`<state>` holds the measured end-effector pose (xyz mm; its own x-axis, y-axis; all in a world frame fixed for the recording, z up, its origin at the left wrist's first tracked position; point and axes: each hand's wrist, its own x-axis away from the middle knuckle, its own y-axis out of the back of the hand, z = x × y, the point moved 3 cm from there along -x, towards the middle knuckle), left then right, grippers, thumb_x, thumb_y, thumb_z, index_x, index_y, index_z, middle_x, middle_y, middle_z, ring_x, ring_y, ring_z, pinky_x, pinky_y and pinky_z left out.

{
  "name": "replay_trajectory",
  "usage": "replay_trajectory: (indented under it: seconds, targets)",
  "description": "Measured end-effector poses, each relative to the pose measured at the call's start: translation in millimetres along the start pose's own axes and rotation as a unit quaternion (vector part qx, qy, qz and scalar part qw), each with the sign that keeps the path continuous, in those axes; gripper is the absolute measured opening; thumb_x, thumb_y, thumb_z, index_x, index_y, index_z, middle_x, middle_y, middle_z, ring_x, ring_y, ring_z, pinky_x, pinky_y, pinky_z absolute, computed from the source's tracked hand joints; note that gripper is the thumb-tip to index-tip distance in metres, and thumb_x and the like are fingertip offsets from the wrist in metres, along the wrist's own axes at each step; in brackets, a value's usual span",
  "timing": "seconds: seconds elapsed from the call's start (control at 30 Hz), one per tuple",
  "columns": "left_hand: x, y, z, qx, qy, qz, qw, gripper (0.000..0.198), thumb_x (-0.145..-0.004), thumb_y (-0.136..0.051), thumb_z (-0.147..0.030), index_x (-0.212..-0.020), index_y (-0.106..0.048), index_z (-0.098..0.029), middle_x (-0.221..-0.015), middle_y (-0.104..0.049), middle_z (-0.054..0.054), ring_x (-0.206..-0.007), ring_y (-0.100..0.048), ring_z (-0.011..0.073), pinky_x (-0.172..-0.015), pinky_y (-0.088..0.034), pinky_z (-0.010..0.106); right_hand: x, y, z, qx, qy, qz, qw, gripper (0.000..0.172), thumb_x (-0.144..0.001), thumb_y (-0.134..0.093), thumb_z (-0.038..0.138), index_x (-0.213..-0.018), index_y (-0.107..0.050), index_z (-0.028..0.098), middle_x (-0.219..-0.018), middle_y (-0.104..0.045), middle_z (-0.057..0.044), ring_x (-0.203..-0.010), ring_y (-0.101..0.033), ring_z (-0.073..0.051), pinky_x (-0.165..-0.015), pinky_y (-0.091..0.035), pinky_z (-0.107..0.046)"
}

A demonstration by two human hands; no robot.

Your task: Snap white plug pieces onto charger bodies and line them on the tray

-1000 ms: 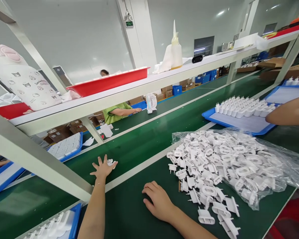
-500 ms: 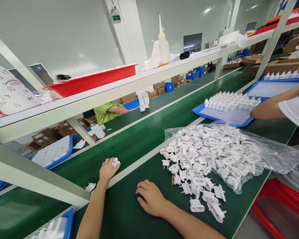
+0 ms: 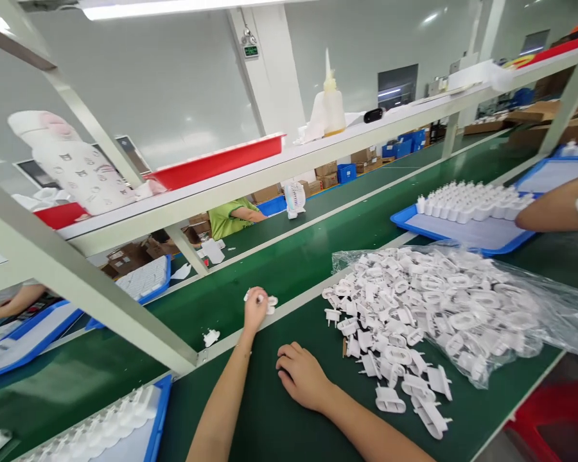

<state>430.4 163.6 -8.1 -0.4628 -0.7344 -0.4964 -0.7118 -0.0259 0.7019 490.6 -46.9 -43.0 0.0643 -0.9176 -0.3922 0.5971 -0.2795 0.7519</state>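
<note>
On the green conveyor near its pale edge strip, my left hand [image 3: 255, 309] is closed with a small white plastic plug part in its fingers. Touching or just beside those fingers is another white plug part [image 3: 271, 304]. My right hand [image 3: 304, 376] rests palm down on the green work surface [image 3: 270, 410], its fingers loosely bent and nothing visible in them. To its right spreads a big heap of white plug parts with pins [image 3: 395, 321], partly on a clear plastic bag [image 3: 534, 301]. A single white plug part [image 3: 210, 337] lies left of my left hand.
A co-worker's arm [image 3: 559, 202] reaches over a blue tray [image 3: 491, 247] of white pieces at right. Another blue tray [image 3: 160, 417] is at lower left. A shelf [image 3: 212, 192] on a slanted post [image 3: 110, 295] crosses ahead, bearing a red tray [image 3: 221, 163] and a bottle [image 3: 334, 109].
The view has swung left and up, so things sit further right. My left hand's fingers have gone from lying over white parts to pinching one. My right hand stays in place, fingers slightly more bent.
</note>
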Motion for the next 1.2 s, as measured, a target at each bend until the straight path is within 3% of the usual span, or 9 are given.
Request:
replay_trajectory:
  seconds: [0.2,0.37,0.47,0.57,0.63,0.73,0.83,1.0,1.2]
  targets:
    - [13.3,-50.5,-79.7,0.114,-0.101,0.088,0.984,0.014,-0.083,-0.050,-0.024,-0.091,-0.061,-0.018,-0.104,-0.059,0.008,-0.098,-0.057,0.0177,-0.086,-0.047,0.030,4.9,-5.7,5.8,0.032,0.032,0.045,0.998,0.012,-0.085,-0.049,0.019,-0.089,-0.060,0.019,-0.094,-0.059,-0.004,-0.092,-0.050,-0.020,-0.074,-0.041,-0.032]
    - [36.9,-66.4,-121.9,0.200,-0.226,0.257,0.918,0.036,-0.089,-0.047,-0.029,-0.123,-0.053,-0.022,-0.131,-0.051,0.009,-0.122,-0.046,0.0223,-0.103,-0.036,0.038,9.4,-6.2,8.8,0.040,0.045,0.071,0.996,0.012,-0.083,-0.052,0.023,-0.093,-0.058,0.020,-0.101,-0.060,-0.005,-0.099,-0.048,-0.023,-0.077,-0.041,-0.035]
    - [19.1,-53.6,-102.1,0.116,-0.213,0.183,0.953,0.039,-0.089,-0.045,-0.034,-0.126,-0.050,-0.023,-0.139,-0.043,0.009,-0.129,-0.036,0.0253,-0.108,-0.029,0.042,8.4,-5.3,7.2,0.034,0.041,0.076,0.996,0.011,-0.085,-0.050,0.023,-0.090,-0.058,0.020,-0.098,-0.060,-0.004,-0.096,-0.048,-0.021,-0.077,-0.040,-0.034]
    - [-14.1,-31.3,-48.8,-0.090,-0.038,0.051,0.994,0.049,-0.087,-0.047,-0.039,-0.131,-0.044,-0.018,-0.143,-0.033,0.015,-0.131,-0.030,0.0325,-0.104,-0.029,0.049,5.7,-4.6,6.1,0.035,0.047,0.072,0.996,0.010,-0.085,-0.049,0.023,-0.089,-0.058,0.020,-0.098,-0.059,-0.003,-0.094,-0.048,-0.020,-0.075,-0.040,-0.033]
    - [-29.9,-19.5,-11.6,-0.192,0.084,0.049,0.977,0.054,-0.085,-0.050,-0.039,-0.133,-0.041,-0.016,-0.139,-0.036,0.020,-0.126,-0.034,0.0374,-0.096,-0.035,0.052,3.8,-4.9,5.8,0.038,0.054,0.071,0.995,0.010,-0.084,-0.049,0.023,-0.088,-0.058,0.020,-0.097,-0.059,-0.002,-0.094,-0.047,-0.020,-0.073,-0.039,-0.033]
    - [-41.6,-16.1,19.8,-0.225,0.128,0.106,0.960,0.034,-0.083,-0.051,-0.028,-0.114,-0.055,-0.014,-0.112,-0.057,0.018,-0.109,-0.050,0.0346,-0.086,-0.042,0.046,1.4,-6.5,5.0,0.042,0.060,0.073,0.995,0.009,-0.083,-0.050,0.023,-0.087,-0.058,0.020,-0.096,-0.058,-0.002,-0.092,-0.047,-0.020,-0.071,-0.039,-0.033]
    - [-46.2,-29.8,19.7,-0.214,0.104,0.123,0.963,0.022,-0.086,-0.040,-0.021,-0.096,-0.060,-0.017,-0.098,-0.061,0.012,-0.099,-0.055,0.0266,-0.081,-0.044,0.037,0.2,-8.2,4.1,0.047,0.060,0.072,0.994,0.011,-0.084,-0.049,0.025,-0.089,-0.058,0.020,-0.098,-0.057,-0.003,-0.093,-0.046,-0.020,-0.071,-0.039,-0.033]
    - [-54.8,-73.5,-8.8,-0.185,0.040,0.145,0.971,0.032,-0.085,-0.047,-0.037,-0.113,-0.052,-0.021,-0.123,-0.050,0.013,-0.120,-0.039,0.0312,-0.089,-0.039,0.041,0.9,-7.9,3.5,0.045,0.053,0.073,0.995,0.013,-0.085,-0.048,0.025,-0.092,-0.057,0.020,-0.098,-0.057,-0.002,-0.094,-0.046,-0.020,-0.072,-0.039,-0.034]
    - [-67.4,-105.9,-35.3,-0.132,-0.026,0.202,0.970,0.032,-0.088,-0.038,-0.025,-0.117,-0.051,-0.018,-0.120,-0.050,0.013,-0.112,-0.046,0.0250,-0.087,-0.041,0.035,-1.2,-9.7,1.8,0.056,0.060,0.072,0.994,0.013,-0.084,-0.050,0.030,-0.090,-0.057,0.020,-0.098,-0.056,-0.003,-0.093,-0.046,-0.021,-0.071,-0.041,-0.035]
